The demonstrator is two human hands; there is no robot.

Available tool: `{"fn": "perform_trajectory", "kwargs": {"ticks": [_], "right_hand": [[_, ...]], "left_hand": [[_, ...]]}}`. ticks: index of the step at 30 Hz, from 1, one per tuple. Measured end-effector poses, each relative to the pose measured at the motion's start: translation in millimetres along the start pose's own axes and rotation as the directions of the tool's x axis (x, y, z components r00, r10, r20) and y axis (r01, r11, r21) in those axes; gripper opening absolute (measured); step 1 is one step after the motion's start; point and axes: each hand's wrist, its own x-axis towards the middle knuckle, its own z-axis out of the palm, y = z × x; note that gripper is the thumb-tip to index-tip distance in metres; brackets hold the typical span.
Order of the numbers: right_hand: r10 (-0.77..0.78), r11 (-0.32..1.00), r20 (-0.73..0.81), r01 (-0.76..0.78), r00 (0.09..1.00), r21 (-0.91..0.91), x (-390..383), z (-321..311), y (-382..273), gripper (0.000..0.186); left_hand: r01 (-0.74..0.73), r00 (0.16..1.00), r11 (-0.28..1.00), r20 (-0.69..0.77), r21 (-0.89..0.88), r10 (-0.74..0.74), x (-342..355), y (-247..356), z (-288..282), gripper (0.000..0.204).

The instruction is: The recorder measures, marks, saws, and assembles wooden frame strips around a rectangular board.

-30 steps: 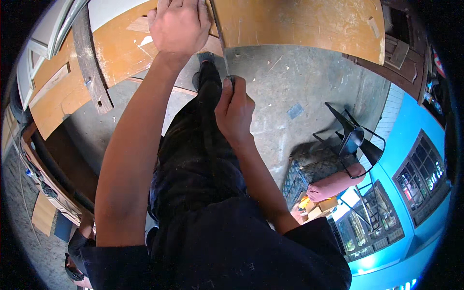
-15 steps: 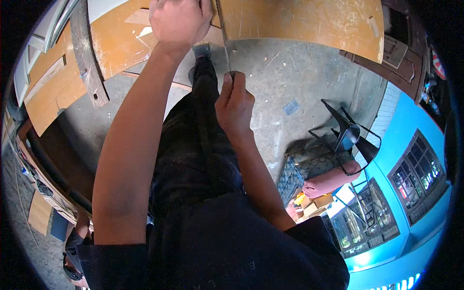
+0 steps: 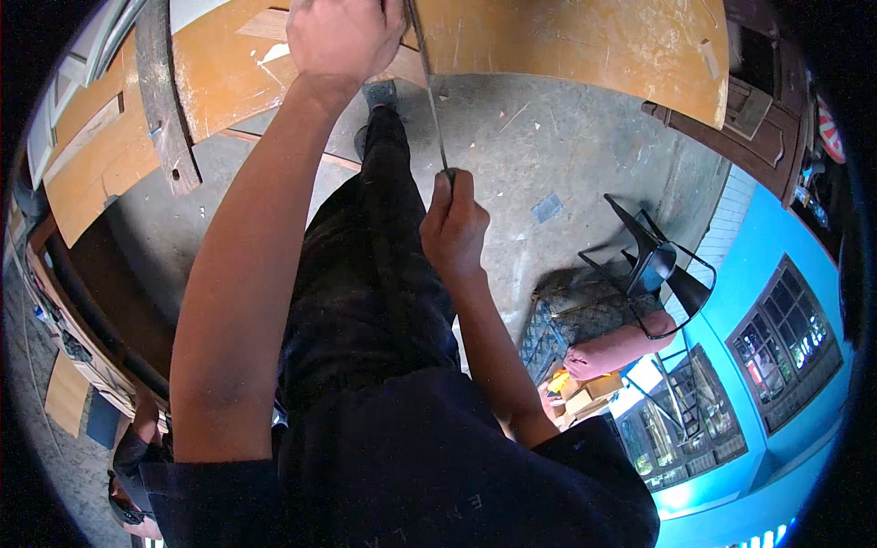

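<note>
My right hand (image 3: 457, 224) is closed, thumb on top, round the near end of a long, thin metal saw (image 3: 431, 96), seen almost edge-on. Its blade runs up past the edge of a yellow-brown wooden panel (image 3: 575, 46) and out at the top of the picture. Just left of the blade, my left hand (image 3: 343, 36) is curled into a fist over the panel. Its fingertips are cut off by the top edge, so what they grip or press is hidden. Light wood pieces (image 3: 265, 25) lie beside that hand.
A dark weathered plank (image 3: 166, 100) crosses the panel at left. The concrete floor (image 3: 502, 183) holds small scraps. At right are a black chair (image 3: 653, 265), a pink roll (image 3: 621, 347) and a blue wall (image 3: 731, 301). Another person's arm (image 3: 137, 457) shows at lower left.
My right hand has drawn back toward my body and slightly right, and more of the blade shows below the panel's edge. My left hand stays nearly in place.
</note>
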Motion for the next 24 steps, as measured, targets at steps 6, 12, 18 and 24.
{"fn": "perform_trajectory", "kwargs": {"ticks": [6, 12, 18, 24], "right_hand": [[-0.116, 0.993, -0.025, 0.115, 0.993, -0.015, 36.0, 8.5, -9.2, 0.013], [-0.079, 0.997, -0.015, 0.079, 0.997, -0.004, 7.1, -2.0, -1.8, 0.011], [-0.105, 0.994, -0.01, 0.105, 0.994, -0.007, 24.3, -0.2, -2.4, 0.012], [-0.097, 0.995, -0.031, 0.097, 0.995, 0.011, 21.5, 2.1, -4.1, 0.015]], "left_hand": [[-0.004, 0.999, 1.0, -0.043, -0.022, 0.003, -1.5, -2.1, 7.7, 0.027], [0.036, 0.999, 0.999, -0.005, -0.001, -0.036, -0.6, -0.6, -0.3, 0.025], [0.0, 1.0, 1.0, -0.001, 0.0, 0.0, 0.1, 3.8, 0.3, 0.026], [-0.019, 1.0, 1.0, 0.019, 0.012, 0.019, -1.8, -1.4, -1.1, 0.025]]}}
